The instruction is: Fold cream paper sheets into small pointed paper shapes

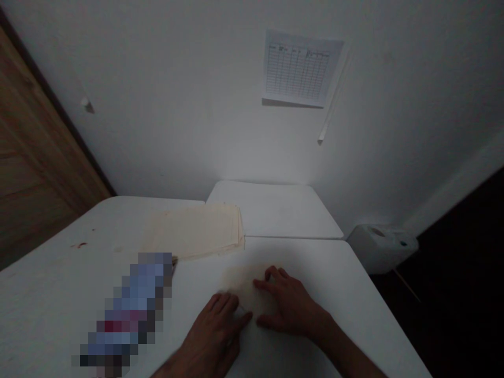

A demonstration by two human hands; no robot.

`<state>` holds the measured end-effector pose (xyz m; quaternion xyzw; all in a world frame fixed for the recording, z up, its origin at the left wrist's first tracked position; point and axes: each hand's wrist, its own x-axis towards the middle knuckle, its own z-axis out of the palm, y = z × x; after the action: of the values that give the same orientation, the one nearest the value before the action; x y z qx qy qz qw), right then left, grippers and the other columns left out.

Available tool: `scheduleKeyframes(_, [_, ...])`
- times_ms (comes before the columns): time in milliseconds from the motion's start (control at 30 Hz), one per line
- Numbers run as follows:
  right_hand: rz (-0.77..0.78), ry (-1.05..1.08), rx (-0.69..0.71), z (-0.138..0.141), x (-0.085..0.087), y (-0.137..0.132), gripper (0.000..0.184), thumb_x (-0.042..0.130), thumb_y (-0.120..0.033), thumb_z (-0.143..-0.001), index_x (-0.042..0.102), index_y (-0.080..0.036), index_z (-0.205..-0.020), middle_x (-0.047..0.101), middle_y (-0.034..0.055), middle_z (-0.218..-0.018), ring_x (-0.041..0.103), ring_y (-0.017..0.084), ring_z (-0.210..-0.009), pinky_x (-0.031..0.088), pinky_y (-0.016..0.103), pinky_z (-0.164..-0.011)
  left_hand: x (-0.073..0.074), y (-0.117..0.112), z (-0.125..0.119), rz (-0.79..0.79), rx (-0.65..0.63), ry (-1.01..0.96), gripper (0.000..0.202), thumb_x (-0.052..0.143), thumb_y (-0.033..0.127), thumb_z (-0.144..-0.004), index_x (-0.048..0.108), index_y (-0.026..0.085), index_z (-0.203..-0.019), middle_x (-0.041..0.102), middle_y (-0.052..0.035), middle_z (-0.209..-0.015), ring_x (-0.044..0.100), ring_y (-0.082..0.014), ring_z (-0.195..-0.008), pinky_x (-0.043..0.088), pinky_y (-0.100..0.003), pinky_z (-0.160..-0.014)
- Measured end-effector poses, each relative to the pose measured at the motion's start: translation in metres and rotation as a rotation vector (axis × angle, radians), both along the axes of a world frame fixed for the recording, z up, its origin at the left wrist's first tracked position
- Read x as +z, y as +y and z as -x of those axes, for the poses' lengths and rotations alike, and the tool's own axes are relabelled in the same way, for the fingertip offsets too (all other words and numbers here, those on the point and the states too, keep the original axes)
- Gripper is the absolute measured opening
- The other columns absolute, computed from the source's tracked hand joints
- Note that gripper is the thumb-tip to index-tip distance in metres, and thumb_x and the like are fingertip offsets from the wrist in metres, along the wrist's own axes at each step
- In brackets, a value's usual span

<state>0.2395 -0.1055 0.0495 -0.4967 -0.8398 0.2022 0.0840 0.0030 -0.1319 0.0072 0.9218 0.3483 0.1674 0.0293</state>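
Thin, pale beige, semi-translucent sheet (242, 278) lies on the white, smooth-topped table (346, 299), near side, centre, under and between both hands. Looks flat and matte, only a shade warmer than the tabletop. Far-left edge is soft and hard to pick out; near part is dim, outline there can't be read. Shape can't be confirmed.

Right hand (289, 302): on the right of the sheet, thumb and index spread well apart, other fingers bent, index tip at the sheet. Left hand (220, 317): near left of the sheet, fingers bent downward and bunched, thumb stretched right towards the right thumb, tips apart. A faint light line shows by the left thumb, maybe a sheet edge. Can't tell if the left fingers pinch it or just press on it.

Far left of the hands: cream, roughly rectangular stack of thin sheets (197, 231), edges slightly uneven at the right end, colour close to the single sheet. Well apart from the right hand. Blue, elongated pixelated object (137, 294) sits left of the left hand, detail unreadable. Small brown scraps (82, 244) lie farther left on the tabletop.
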Motion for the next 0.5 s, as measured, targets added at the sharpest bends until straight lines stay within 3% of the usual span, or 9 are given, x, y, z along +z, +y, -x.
scheduleKeyframes(200, [0.008, 0.003, -0.003, 0.000, -0.001, 0.001, 0.080, 0.075, -0.053, -0.064, 0.048, -0.032, -0.137, 0.048, 0.0081, -0.125, 0.045, 0.030, -0.114, 0.039, 0.044, -0.098, 0.002, 0.013, 0.013, -0.082, 0.131, 0.019, 0.049, 0.050, 0.011, -0.077, 0.060, 0.026, -0.122, 0.052, -0.0111, -0.114, 0.048, -0.0296, -0.103, 0.043, -0.047, -0.087])
scheduleKeyframes(500, [0.017, 0.019, -0.020, 0.000, -0.004, 0.001, 0.081, 0.077, -0.051, -0.062, 0.049, -0.032, -0.136, 0.048, 0.0082, -0.125, 0.045, 0.030, -0.113, 0.039, 0.044, -0.098, -0.004, 0.017, 0.019, -0.202, 0.385, 0.114, 0.037, 0.049, 0.018, -0.082, 0.062, 0.016, -0.117, 0.057, -0.0139, -0.103, 0.052, -0.0301, -0.094, 0.045, -0.046, -0.079])
